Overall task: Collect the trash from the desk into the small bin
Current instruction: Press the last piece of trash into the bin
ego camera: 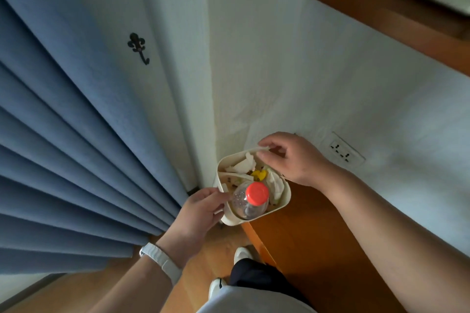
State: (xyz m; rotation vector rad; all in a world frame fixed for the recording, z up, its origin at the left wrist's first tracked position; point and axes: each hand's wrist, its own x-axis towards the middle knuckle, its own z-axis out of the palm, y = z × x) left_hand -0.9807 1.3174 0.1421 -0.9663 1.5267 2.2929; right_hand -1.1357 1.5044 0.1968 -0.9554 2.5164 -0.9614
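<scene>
A small cream bin is held over the left end of the wooden desk, near the room's corner. A clear plastic bottle with a red cap stands upright in its near side. Behind the bottle lie crumpled white paper and a yellow scrap. My left hand grips the bin's near left rim. My right hand pinches the far rim between thumb and fingers.
Blue curtains hang at the left, beside a white wall with a black hook. A wall socket sits right of the bin. A wooden frame runs along the top right. My shoes stand on the wooden floor below.
</scene>
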